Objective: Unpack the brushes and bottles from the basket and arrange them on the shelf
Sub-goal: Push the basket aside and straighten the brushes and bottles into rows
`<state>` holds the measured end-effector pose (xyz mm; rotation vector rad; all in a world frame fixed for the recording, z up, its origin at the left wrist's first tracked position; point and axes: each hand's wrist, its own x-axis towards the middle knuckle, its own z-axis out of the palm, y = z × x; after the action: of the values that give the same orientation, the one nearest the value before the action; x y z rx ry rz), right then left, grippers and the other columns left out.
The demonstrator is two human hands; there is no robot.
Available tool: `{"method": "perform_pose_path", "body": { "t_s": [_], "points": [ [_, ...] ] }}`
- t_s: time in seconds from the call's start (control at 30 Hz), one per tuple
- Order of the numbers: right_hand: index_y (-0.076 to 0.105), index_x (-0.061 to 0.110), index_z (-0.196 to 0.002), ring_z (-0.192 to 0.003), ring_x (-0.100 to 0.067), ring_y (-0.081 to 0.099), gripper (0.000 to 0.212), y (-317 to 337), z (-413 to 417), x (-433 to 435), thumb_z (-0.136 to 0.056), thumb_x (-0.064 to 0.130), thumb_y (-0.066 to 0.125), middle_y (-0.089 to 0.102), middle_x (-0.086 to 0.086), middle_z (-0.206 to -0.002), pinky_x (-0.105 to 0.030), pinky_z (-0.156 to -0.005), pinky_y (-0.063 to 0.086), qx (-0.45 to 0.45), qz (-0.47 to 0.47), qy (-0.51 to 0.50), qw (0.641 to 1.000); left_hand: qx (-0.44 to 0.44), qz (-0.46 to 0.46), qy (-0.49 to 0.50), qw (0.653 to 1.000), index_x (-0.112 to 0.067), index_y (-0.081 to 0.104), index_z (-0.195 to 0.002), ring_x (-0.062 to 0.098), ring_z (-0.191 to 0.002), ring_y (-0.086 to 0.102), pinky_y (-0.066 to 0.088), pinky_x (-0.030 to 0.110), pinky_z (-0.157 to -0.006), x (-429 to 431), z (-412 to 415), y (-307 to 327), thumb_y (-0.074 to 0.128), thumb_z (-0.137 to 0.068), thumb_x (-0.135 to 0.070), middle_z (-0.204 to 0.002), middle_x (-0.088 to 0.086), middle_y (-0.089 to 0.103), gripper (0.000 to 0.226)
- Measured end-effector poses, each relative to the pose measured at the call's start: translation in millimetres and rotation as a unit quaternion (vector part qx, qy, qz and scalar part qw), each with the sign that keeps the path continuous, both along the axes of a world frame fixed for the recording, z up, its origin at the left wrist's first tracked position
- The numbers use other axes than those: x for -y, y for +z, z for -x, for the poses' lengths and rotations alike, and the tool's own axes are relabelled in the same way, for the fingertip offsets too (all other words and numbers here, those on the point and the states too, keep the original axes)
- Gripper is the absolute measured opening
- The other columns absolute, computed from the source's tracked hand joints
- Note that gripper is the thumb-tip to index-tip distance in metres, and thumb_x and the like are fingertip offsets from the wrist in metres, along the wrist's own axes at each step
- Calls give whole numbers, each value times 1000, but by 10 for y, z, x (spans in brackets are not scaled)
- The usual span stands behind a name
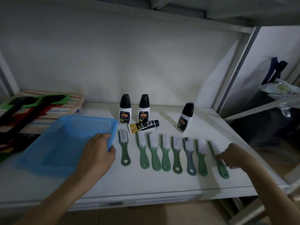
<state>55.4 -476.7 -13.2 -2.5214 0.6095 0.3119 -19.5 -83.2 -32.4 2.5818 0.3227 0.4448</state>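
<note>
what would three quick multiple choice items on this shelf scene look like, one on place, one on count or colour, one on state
1. Where is the left hand?
A. on the blue basket's rim
B. on a bottle
C. off the shelf

2. How many brushes have a grey handle?
A. none
B. one
C. three

3. How does the tube lie?
A. upright
B. on its side
C. inside the basket

Key:
1 A, its fingers curl over the right rim of the blue basket.
2 B, only the grey brush differs; the other seven are green.
3 B, the tube lies flat before the upright bottles.
</note>
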Motion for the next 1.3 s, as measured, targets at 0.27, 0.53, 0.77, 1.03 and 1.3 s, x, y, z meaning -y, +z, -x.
{"method": "perform_pose_path", "body": {
  "t_s": [0.27, 0.53, 0.77, 1.03, 1.3],
  "points": [
    [44, 8, -79, -55, -21, 59, 35, -56, 5, 24, -81, 22, 76, 62, -13, -73, -27, -45, 48, -9, 24, 13, 1000, 47, -45, -374, 925, -24, 53, -129, 2, -105, 54, 45, 22, -94, 1041, 131, 31, 46, -98, -21, -127, -13, 52, 32],
    [50, 1, -66, -40, -19, 47, 25, -148, -143, 139, -77, 5, 73, 51, -12, -47, -26, -44, 42, -4, -24, -9, 1000, 126, -208, -480, 843, -11, 70, -117, 12, -111, 65, 12, 28, -111, 2038, -272, -462, 58, -85, -23, -121, 1, 69, 36],
    [48, 5, -72, -54, -22, 59, 28, -156, -195, 316, -75, 13, 75, 59, -13, -70, -26, -42, 48, 22, 14, -17, 999, 105, -268, -489, 824, -12, 78, -101, 11, -102, 68, 14, 36, -115, 2407, -495, -693, 67, -79, -21, -107, 1, 75, 27],
    [50, 4, -99, -92, -36, 63, 38, -223, -175, 567, -73, 20, 73, 57, -16, -99, -46, -80, 57, 55, 45, -50, 996, 124, -132, -439, 880, -8, 73, -103, 16, -100, 67, 25, 21, -113, 2914, -551, -791, 54, -89, -13, -106, 5, 74, 24],
    [51, -6, -120, -110, -38, 55, 50, -275, -191, 631, -81, 20, 70, 56, -24, -120, -44, -88, 50, 97, 74, -85, 989, 81, -44, -437, 895, -6, 73, -97, 22, -105, 60, 52, 33, -89, 3131, -621, -821, 51, -90, -12, -101, 8, 72, 24]
  ]
}}
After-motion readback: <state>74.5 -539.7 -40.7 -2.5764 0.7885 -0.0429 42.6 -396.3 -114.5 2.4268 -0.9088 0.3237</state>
